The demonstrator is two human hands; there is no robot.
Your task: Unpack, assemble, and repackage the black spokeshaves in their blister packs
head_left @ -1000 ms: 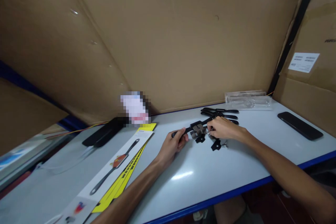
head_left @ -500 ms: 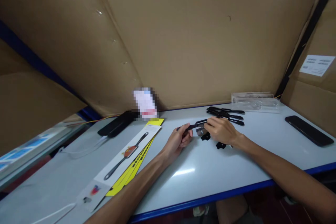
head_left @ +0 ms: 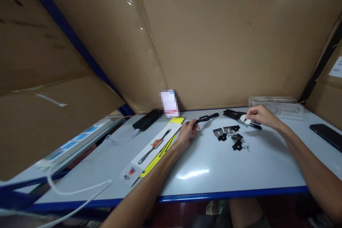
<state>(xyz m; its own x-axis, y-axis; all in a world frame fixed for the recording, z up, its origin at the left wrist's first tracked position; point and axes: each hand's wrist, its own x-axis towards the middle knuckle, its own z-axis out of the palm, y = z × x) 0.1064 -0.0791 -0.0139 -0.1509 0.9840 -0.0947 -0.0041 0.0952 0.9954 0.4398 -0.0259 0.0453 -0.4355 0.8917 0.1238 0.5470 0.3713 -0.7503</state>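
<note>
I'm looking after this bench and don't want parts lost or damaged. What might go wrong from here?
The right hand pinches a small bright piece by the black handles; if it slipped, it could fall among them.
The left hand holds the black frame near one end, so the far end might swing or dip.
The silvery screws lie beside a black plate and could be knocked away.

I see the left hand (head_left: 189,131) gripping a black handle (head_left: 200,120) just beside the printed cards (head_left: 157,144). The right hand (head_left: 259,115) pinches a small white piece (head_left: 243,118) at the dark pile (head_left: 232,114). Between the hands, I see blades (head_left: 217,132), black plates (head_left: 237,145) and a wing screw (head_left: 246,148) lying on the table (head_left: 197,160).
</note>
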